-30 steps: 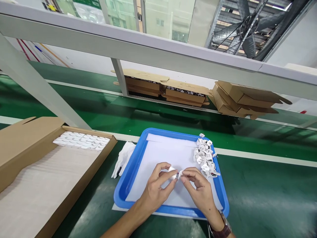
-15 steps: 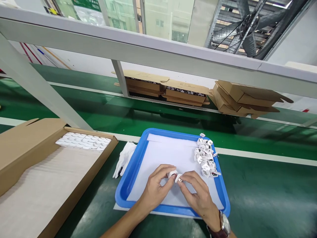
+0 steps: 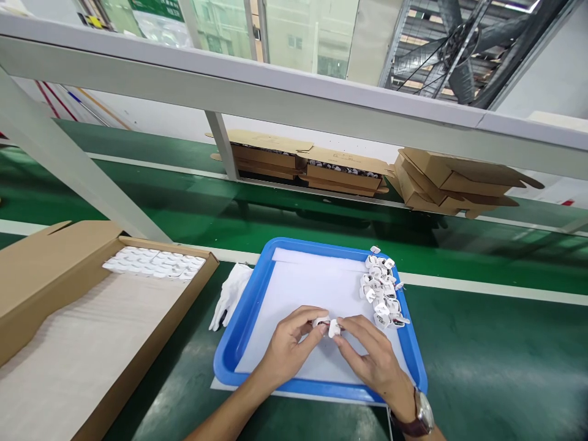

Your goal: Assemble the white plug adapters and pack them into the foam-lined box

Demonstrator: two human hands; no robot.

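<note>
Over the front half of a blue tray [image 3: 220,361] lined with a white sheet, my left hand [image 3: 289,343] pinches a small white part [image 3: 320,321] between thumb and fingers. Close to its right, my right hand [image 3: 374,355] grips a second small white piece [image 3: 335,329] by its edge, thumb below and fingers above. The two pieces are side by side; whether they touch is hard to tell. A pile of white parts [image 3: 381,291] lies along the tray's right side.
An open cardboard box [image 3: 202,275] at the left holds rows of white pieces [image 3: 154,262] at its far end. A white glove [image 3: 232,294] lies between box and tray. A grey frame bar [image 3: 275,92] crosses above; cardboard boxes [image 3: 342,177] stand beyond.
The piece in my right hand has turned, showing a broader white face. My right hand has shifted slightly to the right and its wrist lower. My left hand has barely moved.
</note>
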